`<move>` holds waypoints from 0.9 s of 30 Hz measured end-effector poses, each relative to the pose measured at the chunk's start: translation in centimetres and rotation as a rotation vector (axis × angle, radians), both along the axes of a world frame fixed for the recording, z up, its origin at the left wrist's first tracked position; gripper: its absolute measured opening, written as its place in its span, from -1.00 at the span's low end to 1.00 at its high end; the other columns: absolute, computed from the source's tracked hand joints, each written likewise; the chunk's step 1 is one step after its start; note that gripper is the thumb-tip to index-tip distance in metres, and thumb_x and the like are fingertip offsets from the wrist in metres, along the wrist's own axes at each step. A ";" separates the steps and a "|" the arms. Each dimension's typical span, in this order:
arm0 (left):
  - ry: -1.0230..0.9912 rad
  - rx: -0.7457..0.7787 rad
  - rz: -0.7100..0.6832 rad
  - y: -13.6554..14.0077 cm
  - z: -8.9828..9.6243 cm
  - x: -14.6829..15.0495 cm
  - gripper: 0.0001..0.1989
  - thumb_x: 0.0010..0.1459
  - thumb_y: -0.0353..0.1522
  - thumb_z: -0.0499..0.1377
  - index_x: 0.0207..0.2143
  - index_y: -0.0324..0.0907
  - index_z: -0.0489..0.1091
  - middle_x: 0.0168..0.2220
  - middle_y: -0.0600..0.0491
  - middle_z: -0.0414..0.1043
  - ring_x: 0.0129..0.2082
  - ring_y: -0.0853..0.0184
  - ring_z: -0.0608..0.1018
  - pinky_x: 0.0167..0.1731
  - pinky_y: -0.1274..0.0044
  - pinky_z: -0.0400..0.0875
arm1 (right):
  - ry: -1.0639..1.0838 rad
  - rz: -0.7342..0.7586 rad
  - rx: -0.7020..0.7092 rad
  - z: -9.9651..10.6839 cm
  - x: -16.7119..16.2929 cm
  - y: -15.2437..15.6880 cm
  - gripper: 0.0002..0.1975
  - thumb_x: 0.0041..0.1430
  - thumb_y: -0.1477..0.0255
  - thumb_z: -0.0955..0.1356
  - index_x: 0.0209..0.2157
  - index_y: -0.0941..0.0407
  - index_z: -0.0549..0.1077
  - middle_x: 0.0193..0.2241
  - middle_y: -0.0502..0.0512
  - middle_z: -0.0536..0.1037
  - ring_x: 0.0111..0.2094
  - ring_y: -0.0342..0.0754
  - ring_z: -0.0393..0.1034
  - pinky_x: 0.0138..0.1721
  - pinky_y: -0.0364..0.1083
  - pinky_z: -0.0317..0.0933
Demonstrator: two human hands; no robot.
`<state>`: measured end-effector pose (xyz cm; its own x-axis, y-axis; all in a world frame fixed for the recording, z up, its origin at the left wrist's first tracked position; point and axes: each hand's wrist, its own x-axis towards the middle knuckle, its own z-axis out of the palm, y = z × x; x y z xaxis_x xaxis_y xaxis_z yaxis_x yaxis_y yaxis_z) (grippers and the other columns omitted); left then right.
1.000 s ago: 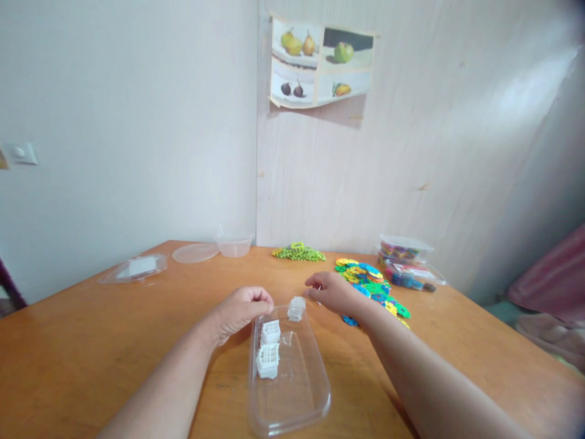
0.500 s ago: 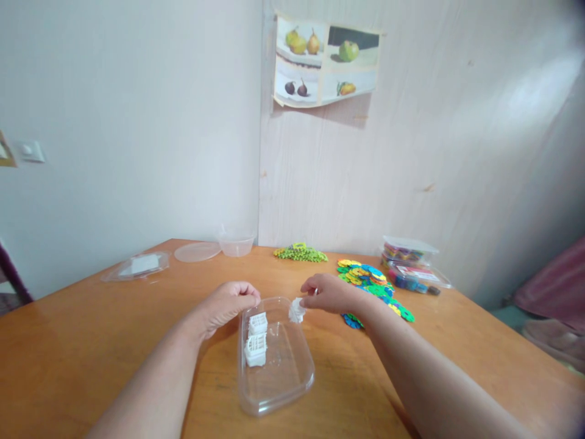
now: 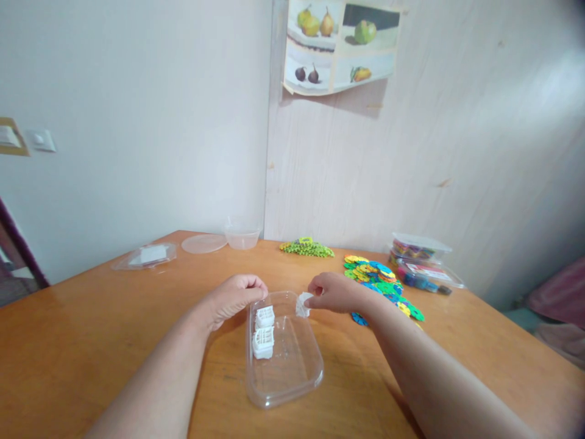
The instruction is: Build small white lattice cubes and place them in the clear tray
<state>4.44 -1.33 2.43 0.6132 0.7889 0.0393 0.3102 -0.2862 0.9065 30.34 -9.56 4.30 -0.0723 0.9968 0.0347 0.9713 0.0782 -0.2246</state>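
Note:
A clear plastic container (image 3: 286, 396) lies on the wooden table in front of me. Its far left rim is pinched between the fingers of my left hand (image 3: 240, 299). Inside, along the left wall, two small stacks of white lattice-patterned plastic pieces stand in line: a farther stack (image 3: 264, 316) and a nearer stack (image 3: 263, 342). My right hand (image 3: 336, 292) is closed on another white plastic stack (image 3: 302, 305), held by its thumb and fingers at the container's far right corner. Whether this stack touches the rim I cannot tell.
Right of my right hand spreads a pile of colourful flower-shaped discs (image 3: 384, 283). Behind it sit filled clear boxes (image 3: 423, 262). Green pieces (image 3: 306, 247) lie at the table's back edge. Farther left are a clear bowl (image 3: 243, 236), a round lid (image 3: 204, 244) and a flat lid (image 3: 145, 256).
The view has shifted, so everything sits further right in the picture. The white stack in my right hand has turned slightly. My left hand stays at the container's rim.

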 end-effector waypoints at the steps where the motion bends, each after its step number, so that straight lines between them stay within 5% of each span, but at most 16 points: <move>1: -0.001 0.000 -0.005 0.0 0.0 0.0 -0.80 0.00 -0.26 0.18 -0.36 -0.22 0.45 -0.40 0.07 0.46 -0.39 0.32 0.44 -0.34 0.51 0.25 | -0.012 -0.001 -0.008 0.0 0.0 0.0 -0.67 0.02 0.09 0.38 -0.35 0.08 0.52 -0.38 0.03 0.57 -0.40 -0.08 0.38 -0.47 -0.15 0.03; 27: -0.056 0.000 0.048 -0.6 0.5 0.6 -0.76 0.01 -0.21 0.20 -0.35 -0.20 0.43 -0.44 0.11 0.42 -0.42 0.35 0.40 -0.36 0.52 0.24 | 0.072 -0.067 0.068 0.5 -0.5 -0.6 -0.76 0.03 0.26 0.39 -0.26 0.05 0.55 -0.33 0.03 0.58 -0.34 -0.08 0.42 -0.41 -0.16 0.12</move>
<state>5.00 -1.91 2.93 0.5712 0.8176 0.0726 0.2722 -0.2722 0.9229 29.87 -10.13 4.80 -0.0004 0.9945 0.1050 0.9563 0.0310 -0.2906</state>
